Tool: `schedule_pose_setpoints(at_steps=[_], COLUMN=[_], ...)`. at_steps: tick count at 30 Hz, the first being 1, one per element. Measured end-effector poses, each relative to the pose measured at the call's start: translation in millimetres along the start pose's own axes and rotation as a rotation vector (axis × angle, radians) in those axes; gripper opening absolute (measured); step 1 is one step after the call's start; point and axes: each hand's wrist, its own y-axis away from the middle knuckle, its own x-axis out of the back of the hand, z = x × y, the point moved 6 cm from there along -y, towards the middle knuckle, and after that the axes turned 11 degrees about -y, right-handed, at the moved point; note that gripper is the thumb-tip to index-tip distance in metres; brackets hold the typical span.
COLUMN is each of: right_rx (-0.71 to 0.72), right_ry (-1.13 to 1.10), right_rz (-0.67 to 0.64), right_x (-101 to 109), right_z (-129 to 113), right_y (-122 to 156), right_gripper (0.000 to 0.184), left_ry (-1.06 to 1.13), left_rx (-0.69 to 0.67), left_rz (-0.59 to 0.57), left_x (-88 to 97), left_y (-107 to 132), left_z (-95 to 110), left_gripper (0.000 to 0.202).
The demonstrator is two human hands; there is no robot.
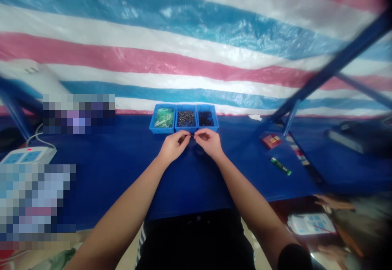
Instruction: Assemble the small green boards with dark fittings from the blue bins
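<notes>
Both my hands meet over the blue table [122, 168], just in front of three small blue bins. My left hand [174, 145] and my right hand [208, 141] are each closed in a pinch, fingertips nearly touching, with a tiny dark part between them that is too small to name. The left bin [163, 119] holds green pieces. Small dark grey parts fill the middle bin [186, 118], and the right bin [207, 118] holds black parts.
A red box [271, 140] and a green tube [280, 166] lie on the table at the right. A white power strip [26, 155] sits at the left edge. Blue frame bars [330, 68] slant across the right. A striped plastic sheet hangs behind.
</notes>
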Motion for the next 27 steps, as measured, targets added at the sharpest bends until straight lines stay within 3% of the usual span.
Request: schedule_pose_setpoints(at_steps=[11,27], right_rx=[0.019,-0.018], right_ry=[0.137,0.039], right_rz=[-0.004,-0.047], right_x=[2.2,-2.8], right_z=[5.2,3.9], right_y=[0.6,0.3], right_gripper=[0.016,0.022], left_ry=[0.017,0.082], left_rx=[-0.010,0.042], left_rz=[0.003,0.018], left_x=[-1.6,-4.3], left_y=[0.2,1.3], left_z=[-0.3,-6.8], left_gripper=[0.024,0.023])
